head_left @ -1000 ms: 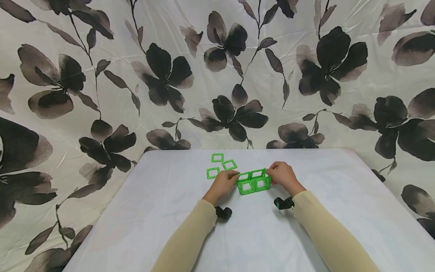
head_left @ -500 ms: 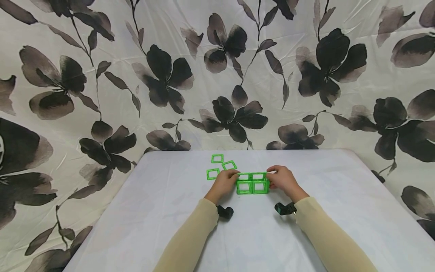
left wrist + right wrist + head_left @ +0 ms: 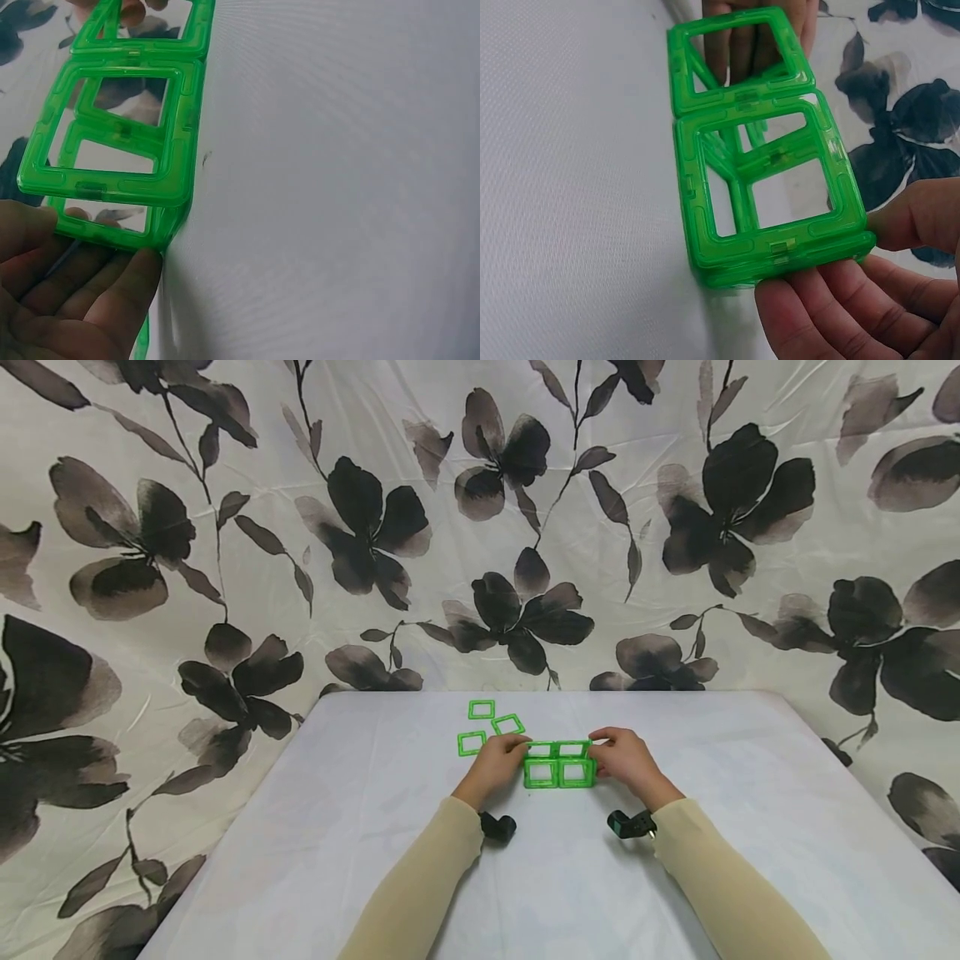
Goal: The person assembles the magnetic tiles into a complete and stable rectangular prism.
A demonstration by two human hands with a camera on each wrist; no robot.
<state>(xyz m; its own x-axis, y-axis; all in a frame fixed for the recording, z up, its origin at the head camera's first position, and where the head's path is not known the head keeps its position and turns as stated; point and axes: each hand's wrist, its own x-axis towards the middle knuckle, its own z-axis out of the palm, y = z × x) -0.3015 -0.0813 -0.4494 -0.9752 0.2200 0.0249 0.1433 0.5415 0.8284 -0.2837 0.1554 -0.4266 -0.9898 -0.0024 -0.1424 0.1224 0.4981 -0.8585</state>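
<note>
- The green box (image 3: pixel 558 772), built of square frames, is about midway between the table's left and right edges, nearer the far edge. Whether it stands on the table (image 3: pixel 337 802) or is held just above it, I cannot tell.
- Two squares sit side by side in its front face, and a second row shows above and behind them.
- The left hand (image 3: pixel 495 766) pinches the box's left end: the thumb is on one side, the other fingers lie close together against the end, and some fingertips show through the opening in the left wrist view.
- The right hand (image 3: pixel 628 762) pinches the right end, thumb tip at a corner, the other fingers bent and side by side along the edge.
- Three loose green squares lie toward the far edge, left of the box: one nearest that edge (image 3: pixel 482 717), one turned askew (image 3: pixel 512 732), and one just beside the left hand (image 3: pixel 473 752).
- Both arms wear pale yellow sleeves (image 3: pixel 420 885), each with a black wrist camera (image 3: pixel 498 828) at the cuff.
- Beyond the far edge hangs a pale cloth (image 3: pixel 480 543) printed with dark flowers.
</note>
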